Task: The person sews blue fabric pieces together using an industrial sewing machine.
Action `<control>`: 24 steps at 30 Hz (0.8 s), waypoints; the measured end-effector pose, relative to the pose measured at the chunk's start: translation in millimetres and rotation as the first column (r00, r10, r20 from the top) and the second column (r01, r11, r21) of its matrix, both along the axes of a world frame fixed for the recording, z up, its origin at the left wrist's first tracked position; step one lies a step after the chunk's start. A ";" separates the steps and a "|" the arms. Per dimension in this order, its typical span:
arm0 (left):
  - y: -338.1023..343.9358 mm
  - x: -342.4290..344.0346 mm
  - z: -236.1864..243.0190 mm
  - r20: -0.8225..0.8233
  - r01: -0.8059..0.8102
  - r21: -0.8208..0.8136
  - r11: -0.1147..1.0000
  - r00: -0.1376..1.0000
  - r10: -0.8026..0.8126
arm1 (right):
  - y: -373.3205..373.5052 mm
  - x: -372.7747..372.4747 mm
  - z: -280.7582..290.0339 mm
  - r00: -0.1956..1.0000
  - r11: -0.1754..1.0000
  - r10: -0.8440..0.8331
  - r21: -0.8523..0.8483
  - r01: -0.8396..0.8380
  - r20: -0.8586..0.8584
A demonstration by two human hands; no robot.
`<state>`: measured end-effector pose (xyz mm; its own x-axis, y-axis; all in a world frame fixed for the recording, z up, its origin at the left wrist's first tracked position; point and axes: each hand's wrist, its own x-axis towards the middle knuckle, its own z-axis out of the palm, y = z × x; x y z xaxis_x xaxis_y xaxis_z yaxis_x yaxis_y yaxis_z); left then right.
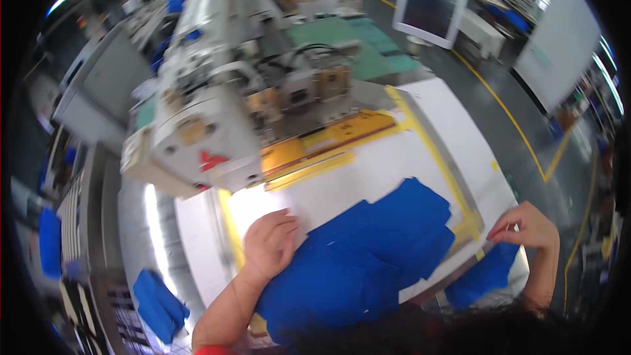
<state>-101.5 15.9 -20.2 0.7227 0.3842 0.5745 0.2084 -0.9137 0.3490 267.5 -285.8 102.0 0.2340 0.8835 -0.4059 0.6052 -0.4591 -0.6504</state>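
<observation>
The work looked to be at an early or in-between stage: the blue cloth (368,243) lay spread on the white worktop (467,125), in front of the sewing machine (217,131) and short of its orange plate (328,144). No part of it was seen under the machine head, and no finished seam could be made out, so whether any stitching was done could not be told. 2 other blue pieces lay off to the sides, a left piece (160,306) and a right piece (483,279).

The 2 hands were well apart. The left hand (271,244) sat by the cloth's left edge, fingers loosely bent, with nothing seen between them. The right hand (522,227) was curled just above the right piece; whether it pinched that cloth could not be told.

No container could be made out near the hands.
</observation>
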 end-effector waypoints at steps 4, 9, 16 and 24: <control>-11.3 3.1 25.0 -0.019 0.226 0.110 0.968 0.974 -0.225 | 100.6 -56.0 -24.6 0.934 0.918 0.353 0.216 -0.334 -0.057; -18.7 -75.3 39.7 -0.156 -0.208 0.152 0.966 0.960 0.232 | 209.2 -135.8 -75.4 0.657 0.624 0.754 0.333 -0.707 -0.017; 14.3 -264.9 29.2 -0.209 -0.971 -0.116 0.210 0.230 0.950 | 260.6 -176.5 -106.6 0.628 0.594 0.778 0.339 -0.729 -0.014; 57.2 -317.4 36.1 -0.510 -0.906 -0.195 0.376 0.421 0.750 | 260.8 -175.0 -124.0 0.676 0.556 0.737 0.546 -0.627 0.026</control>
<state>-418.8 73.1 15.9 -0.0178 0.9991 0.0373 0.9313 0.0030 0.3643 92.5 -25.0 -22.0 -0.5532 0.8197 0.1486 0.4442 0.4412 -0.7798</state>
